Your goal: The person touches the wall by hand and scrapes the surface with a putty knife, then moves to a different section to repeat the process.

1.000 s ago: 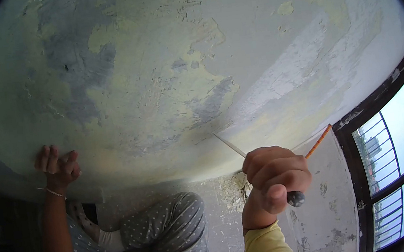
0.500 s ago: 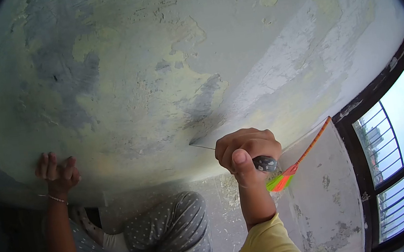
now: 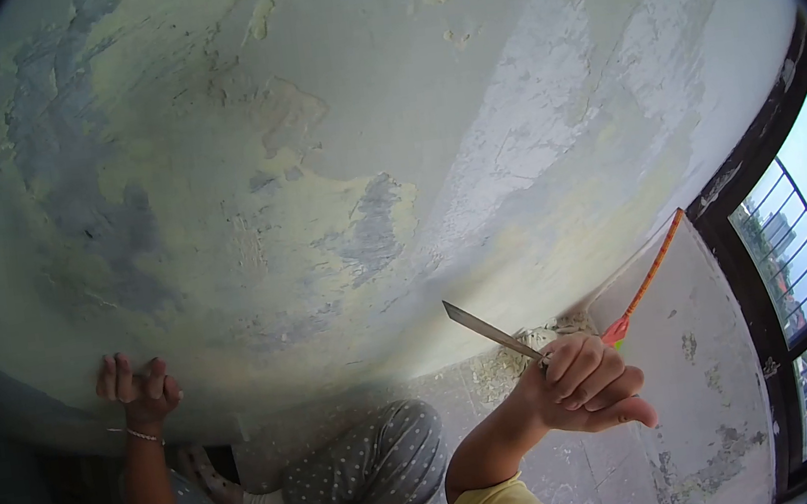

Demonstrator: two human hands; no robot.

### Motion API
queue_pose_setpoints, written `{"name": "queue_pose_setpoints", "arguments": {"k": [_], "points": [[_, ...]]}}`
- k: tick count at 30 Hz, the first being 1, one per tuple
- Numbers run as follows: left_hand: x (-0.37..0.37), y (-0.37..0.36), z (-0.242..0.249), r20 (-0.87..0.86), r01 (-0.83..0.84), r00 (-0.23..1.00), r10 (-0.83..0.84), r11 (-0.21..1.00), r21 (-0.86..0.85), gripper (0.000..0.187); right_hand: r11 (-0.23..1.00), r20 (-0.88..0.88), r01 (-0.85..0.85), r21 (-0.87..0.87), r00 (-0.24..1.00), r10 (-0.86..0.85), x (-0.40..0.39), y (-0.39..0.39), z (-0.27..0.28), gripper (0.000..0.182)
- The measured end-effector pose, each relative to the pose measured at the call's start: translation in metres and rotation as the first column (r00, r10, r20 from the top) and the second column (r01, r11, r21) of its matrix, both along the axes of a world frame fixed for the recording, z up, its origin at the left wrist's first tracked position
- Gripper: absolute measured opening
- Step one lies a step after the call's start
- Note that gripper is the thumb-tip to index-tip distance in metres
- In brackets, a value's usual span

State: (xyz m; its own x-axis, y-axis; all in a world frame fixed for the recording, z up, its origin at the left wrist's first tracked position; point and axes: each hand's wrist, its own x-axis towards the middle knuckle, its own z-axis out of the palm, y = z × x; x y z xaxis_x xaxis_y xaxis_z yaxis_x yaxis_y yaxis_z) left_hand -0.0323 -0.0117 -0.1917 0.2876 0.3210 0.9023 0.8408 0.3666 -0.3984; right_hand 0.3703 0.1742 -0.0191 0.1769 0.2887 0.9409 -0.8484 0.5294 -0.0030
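Observation:
My right hand (image 3: 596,381) is wrapped round the handle of a knife-like scraper (image 3: 494,332), at the lower right of centre. Its long flat blade points up and left, and its tip is close to the patchy plastered wall (image 3: 339,139). The handle is mostly hidden by the fingers. At the lower left my left hand (image 3: 140,387) is raised near the wall, fingers partly curled and apart, with nothing seen in it. A thin bracelet (image 3: 144,436) circles that wrist.
A broom with an orange handle (image 3: 655,266) leans in the corner behind my right hand. On the right is a dark-framed window (image 3: 788,346) with bars outside. My bent legs in dotted grey trousers (image 3: 370,468) are below, beside a grey stained surface (image 3: 697,347).
My right hand has moved right and down and turned, so the blade now shows broadside. The wall and window have shifted in view. My left hand appears slightly lower and farther right.

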Motion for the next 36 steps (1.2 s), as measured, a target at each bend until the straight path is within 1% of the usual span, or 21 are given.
{"name": "queue_pose_setpoints", "arguments": {"k": [2, 4, 6, 7, 9, 12, 14, 15, 16, 18, 19, 20, 21, 22, 23, 26, 27, 30, 32, 34, 36], "points": [[0.003, 0.004, 0.007, -0.039, 0.001, 0.999, -0.001, 1.0, 0.003, 0.036, 0.997, -0.15, 0.063, -0.037, 0.986, -0.068, 0.003, -0.003, -0.009, 0.057], [0.004, 0.002, 0.005, -0.064, 0.002, 0.998, -0.002, 1.0, 0.003, 0.036, 0.984, -0.216, 0.112, -0.136, 0.966, -0.139, -0.025, 0.012, -0.026, 0.055], [0.001, -0.001, 0.0, -0.02, -0.044, 0.999, 0.044, 0.999, -0.028, 0.037, 0.976, -0.305, 0.01, -0.217, 0.949, -0.077, -0.029, 0.021, -0.037, 0.054], [0.005, 0.0, 0.005, -0.031, -0.049, 0.998, 0.048, 0.998, -0.025, 0.036, 0.975, -0.327, 0.0, -0.221, 0.942, -0.074, -0.028, 0.024, -0.038, 0.054], [0.007, -0.001, 0.003, -0.045, -0.056, 0.998, 0.054, 0.997, -0.045, 0.037, 0.977, -0.368, -0.131, -0.168, 0.928, 0.062, -0.019, 0.021, -0.041, 0.055], [-0.003, -0.004, -0.006, -0.041, -0.067, 0.997, 0.064, 0.996, -0.062, 0.039, 0.976, -0.479, -0.1, -0.192, 0.878, -0.004, -0.011, 0.019, -0.047, 0.054], [0.0, -0.003, -0.006, -0.034, -0.07, 0.997, 0.068, 0.995, -0.075, 0.039, 0.94, -0.432, -0.215, -0.264, 0.898, 0.084, -0.051, 0.027, -0.045, 0.052], [0.004, -0.002, -0.003, -0.033, -0.085, 0.996, 0.083, 0.994, -0.065, 0.039, 0.89, -0.426, -0.339, -0.305, 0.884, 0.191, -0.068, 0.025, -0.046, 0.051], [0.005, -0.002, 0.001, -0.037, -0.102, 0.994, 0.1, 0.993, -0.053, 0.038, 0.888, -0.439, -0.341, -0.309, 0.879, 0.185, -0.063, 0.023, -0.048, 0.051], [0.002, 0.002, 0.002, -0.055, -0.08, 0.995, 0.078, 0.996, -0.038, 0.038, 0.955, -0.44, -0.214, -0.206, 0.892, 0.105, -0.044, 0.022, -0.05, 0.051], [0.003, 0.003, 0.002, -0.047, -0.061, 0.997, 0.06, 0.998, -0.025, 0.038, 0.96, -0.511, -0.192, -0.206, 0.857, 0.062, -0.027, 0.021, -0.047, 0.052], [0.006, 0.002, 0.004, -0.05, -0.069, 0.997, 0.067, 0.997, -0.028, 0.038, 0.958, -0.513, -0.2, -0.208, 0.855, 0.067, -0.018, 0.02, -0.047, 0.052], [0.008, 0.004, 0.007, -0.051, -0.072, 0.996, 0.07, 0.997, -0.026, 0.038, 0.967, -0.507, -0.125, -0.223, 0.862, -0.006, -0.012, 0.019, -0.044, 0.052], [0.01, 0.004, 0.009, -0.051, -0.071, 0.996, 0.07, 0.997, -0.026, 0.039, 0.97, -0.498, -0.046, -0.238, 0.863, -0.081, -0.01, 0.017, -0.042, 0.052], [0.01, 0.003, 0.009, -0.051, -0.07, 0.996, 0.068, 0.997, -0.03, 0.039, 0.971, -0.434, -0.017, -0.24, 0.896, -0.092, -0.021, 0.019, -0.042, 0.051], [0.007, 0.001, 0.003, -0.031, -0.082, 0.996, 0.081, 0.996, -0.042, 0.038, 0.97, -0.365, 0.053, -0.236, 0.921, -0.139, -0.025, 0.017, -0.034, 0.051], [0.005, 0.0, 0.001, -0.026, -0.084, 0.996, 0.082, 0.995, -0.055, 0.038, 0.971, -0.36, -0.025, -0.237, 0.931, -0.064, -0.021, 0.017, -0.034, 0.05], [0.006, 0.002, 0.004, -0.034, -0.087, 0.996, 0.085, 0.995, -0.049, 0.04, 0.985, -0.444, -0.066, -0.162, 0.896, -0.013, -0.001, 0.009, -0.031, 0.049], [0.006, 0.0, 0.003, -0.041, -0.093, 0.995, 0.091, 0.995, -0.045, 0.041, 0.989, -0.448, -0.064, -0.134, 0.894, -0.003, -0.011, 0.011, -0.034, 0.049], [0.003, -0.003, -0.001, -0.025, -0.08, 0.997, 0.079, 0.995, -0.067, 0.041, 0.972, -0.315, 0.027, -0.234, 0.943, -0.102, -0.036, 0.013, -0.029, 0.048], [0.007, 0.002, 0.005, -0.031, -0.075, 0.997, 0.074, 0.996, -0.055, 0.04, 0.975, -0.29, 0.041, -0.219, 0.951, -0.105, -0.028, 0.015, -0.028, 0.048]]}}
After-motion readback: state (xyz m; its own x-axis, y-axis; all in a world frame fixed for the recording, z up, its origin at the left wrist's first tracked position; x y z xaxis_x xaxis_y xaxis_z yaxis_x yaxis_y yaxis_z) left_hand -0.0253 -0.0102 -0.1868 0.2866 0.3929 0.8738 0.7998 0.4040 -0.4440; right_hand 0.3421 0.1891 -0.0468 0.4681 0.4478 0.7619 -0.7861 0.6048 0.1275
